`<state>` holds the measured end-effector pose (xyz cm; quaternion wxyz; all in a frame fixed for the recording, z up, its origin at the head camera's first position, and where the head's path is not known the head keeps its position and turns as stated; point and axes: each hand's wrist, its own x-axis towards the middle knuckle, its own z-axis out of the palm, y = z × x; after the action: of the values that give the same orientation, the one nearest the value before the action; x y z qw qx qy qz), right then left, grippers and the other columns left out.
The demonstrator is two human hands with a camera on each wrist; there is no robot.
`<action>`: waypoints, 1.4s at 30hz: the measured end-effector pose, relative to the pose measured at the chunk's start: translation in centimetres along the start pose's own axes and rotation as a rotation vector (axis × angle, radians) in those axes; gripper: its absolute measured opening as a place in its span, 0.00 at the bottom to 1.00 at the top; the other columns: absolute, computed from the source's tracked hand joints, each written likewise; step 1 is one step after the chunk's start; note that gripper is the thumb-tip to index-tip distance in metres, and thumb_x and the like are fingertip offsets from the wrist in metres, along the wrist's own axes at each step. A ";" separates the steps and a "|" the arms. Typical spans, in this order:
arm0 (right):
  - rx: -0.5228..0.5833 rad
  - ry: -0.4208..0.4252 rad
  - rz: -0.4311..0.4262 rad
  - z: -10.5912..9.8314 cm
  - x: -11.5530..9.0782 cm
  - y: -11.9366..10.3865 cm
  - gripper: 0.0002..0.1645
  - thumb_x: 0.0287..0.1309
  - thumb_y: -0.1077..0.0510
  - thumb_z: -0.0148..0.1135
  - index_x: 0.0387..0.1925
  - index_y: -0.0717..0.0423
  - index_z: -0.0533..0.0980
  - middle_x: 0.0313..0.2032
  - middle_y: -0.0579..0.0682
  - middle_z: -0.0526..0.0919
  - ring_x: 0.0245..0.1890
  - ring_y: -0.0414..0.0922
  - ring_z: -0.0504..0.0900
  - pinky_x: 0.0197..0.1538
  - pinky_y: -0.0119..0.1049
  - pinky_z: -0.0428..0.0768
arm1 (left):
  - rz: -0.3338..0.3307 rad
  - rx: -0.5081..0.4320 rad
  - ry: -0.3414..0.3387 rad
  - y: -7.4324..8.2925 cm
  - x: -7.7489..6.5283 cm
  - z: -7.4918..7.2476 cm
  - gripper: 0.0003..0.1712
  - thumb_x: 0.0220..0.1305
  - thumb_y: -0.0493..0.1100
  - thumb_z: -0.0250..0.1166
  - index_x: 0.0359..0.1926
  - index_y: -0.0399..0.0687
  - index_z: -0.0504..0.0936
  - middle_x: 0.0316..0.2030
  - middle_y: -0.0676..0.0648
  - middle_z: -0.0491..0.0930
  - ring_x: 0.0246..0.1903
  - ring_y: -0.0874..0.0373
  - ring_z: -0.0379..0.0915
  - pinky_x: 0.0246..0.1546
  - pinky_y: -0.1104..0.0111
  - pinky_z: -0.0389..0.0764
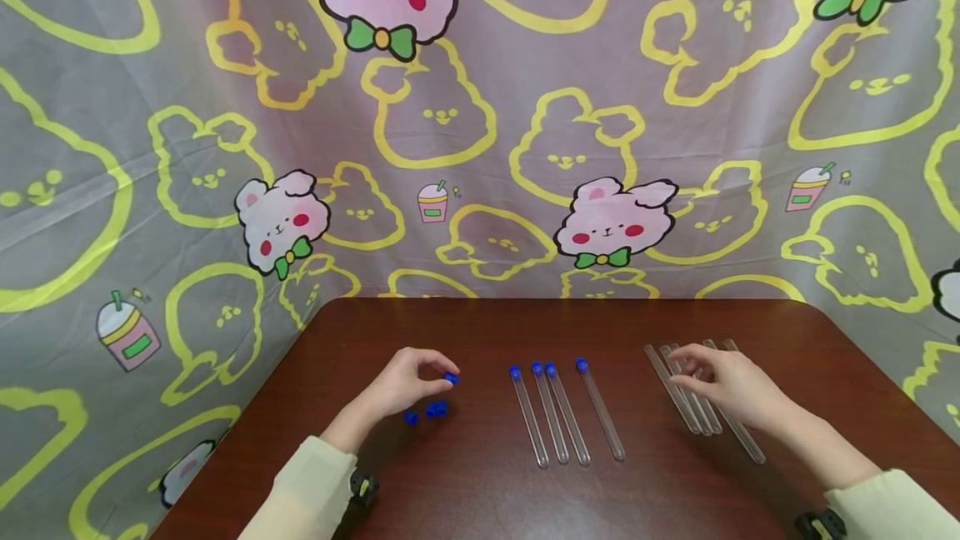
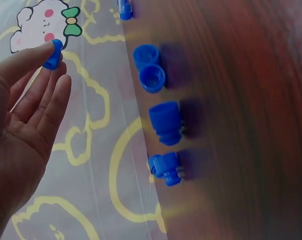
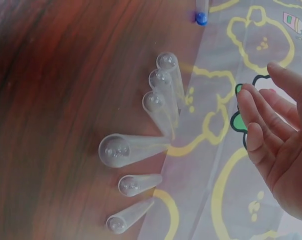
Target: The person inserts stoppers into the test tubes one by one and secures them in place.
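My left hand [image 1: 401,382] pinches a small blue cap [image 2: 53,56] between thumb and fingertips, above the left part of the table. Below it lie several loose blue caps [image 1: 437,409], which the left wrist view shows close up as a short row [image 2: 165,122]. My right hand [image 1: 731,382] hovers over several clear test tubes without caps [image 1: 678,398], partly covering them in the head view. Its fingers are loosely bent and hold nothing, as the right wrist view shows. Rounded tube ends [image 3: 114,151] face that camera.
Between the hands lie several test tubes [image 1: 558,419] with blue caps on their far ends; one capped tube [image 1: 602,415] lies apart from the others, to their right. The brown table [image 1: 480,498] is backed by a patterned cloth [image 1: 495,182] with rabbit drawings.
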<state>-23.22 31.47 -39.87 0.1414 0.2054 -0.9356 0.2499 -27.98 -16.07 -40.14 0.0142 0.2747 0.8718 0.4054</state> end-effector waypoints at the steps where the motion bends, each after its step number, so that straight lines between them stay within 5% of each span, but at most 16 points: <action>1: -0.004 -0.005 0.001 0.0 0.0 0.1 0.17 0.54 0.58 0.71 0.45 0.58 0.80 0.27 0.34 0.77 0.23 0.30 0.72 0.25 0.31 0.71 | 0.002 -0.002 0.002 0.1 0.0 0.1 0.09 0.58 0.36 0.70 0.42 0.42 0.86 0.35 0.56 0.83 0.41 0.51 0.77 0.50 0.45 0.74; 12: -0.043 -0.040 0.016 -0.1 0.5 0.8 0.19 0.54 0.55 0.72 0.46 0.58 0.80 0.29 0.38 0.80 0.24 0.33 0.73 0.25 0.33 0.72 | 0.015 -0.012 0.013 1.1 -0.3 0.8 0.08 0.58 0.38 0.71 0.41 0.46 0.87 0.34 0.57 0.83 0.37 0.59 0.77 0.43 0.59 0.78; 15: -0.057 -0.047 0.022 0.0 0.7 1.1 0.19 0.53 0.56 0.72 0.46 0.59 0.79 0.29 0.39 0.81 0.25 0.34 0.74 0.39 0.46 0.77 | 0.015 0.001 0.010 1.2 -0.4 1.1 0.08 0.59 0.38 0.71 0.41 0.47 0.87 0.33 0.58 0.83 0.36 0.60 0.77 0.42 0.63 0.78; 19: -0.071 -0.053 0.015 0.3 1.1 1.5 0.18 0.53 0.57 0.72 0.45 0.58 0.80 0.29 0.39 0.82 0.26 0.36 0.77 0.48 0.64 0.67 | 0.021 -0.012 0.014 1.1 -0.7 1.5 0.08 0.59 0.38 0.71 0.40 0.48 0.87 0.33 0.58 0.83 0.36 0.59 0.76 0.44 0.56 0.78; 23: -0.054 -0.078 0.006 0.5 1.5 1.6 0.19 0.54 0.57 0.71 0.46 0.60 0.79 0.33 0.45 0.84 0.29 0.40 0.81 0.40 0.48 0.77 | 0.032 -0.025 0.005 1.1 -1.0 1.9 0.08 0.59 0.39 0.71 0.40 0.47 0.87 0.32 0.58 0.83 0.36 0.59 0.76 0.44 0.52 0.77; 27: -0.047 -0.104 -0.001 0.8 2.1 1.6 0.19 0.55 0.56 0.71 0.46 0.61 0.79 0.32 0.45 0.84 0.28 0.39 0.80 0.28 0.35 0.77 | 0.055 -0.013 -0.003 0.8 -1.3 2.1 0.08 0.58 0.39 0.71 0.40 0.46 0.87 0.32 0.59 0.83 0.35 0.61 0.77 0.43 0.54 0.78; 33: -0.059 -0.118 0.011 1.4 2.5 1.9 0.18 0.53 0.57 0.71 0.45 0.60 0.79 0.29 0.41 0.81 0.26 0.37 0.76 0.26 0.35 0.75 | 0.045 0.004 -0.009 0.5 -2.1 2.2 0.07 0.59 0.40 0.71 0.40 0.48 0.87 0.32 0.59 0.83 0.35 0.62 0.77 0.39 0.63 0.79; 42: -0.066 -0.178 0.072 2.3 3.2 2.6 0.20 0.53 0.56 0.72 0.45 0.63 0.79 0.30 0.44 0.81 0.28 0.41 0.79 0.29 0.39 0.77 | 0.016 -0.008 -0.013 0.3 -2.8 2.2 0.06 0.60 0.40 0.70 0.39 0.48 0.87 0.32 0.58 0.84 0.34 0.61 0.78 0.38 0.64 0.79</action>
<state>-27.55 31.35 -41.69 0.0551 0.1882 -0.9590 0.2045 -24.98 -15.78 -41.94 0.0176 0.2841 0.8678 0.4073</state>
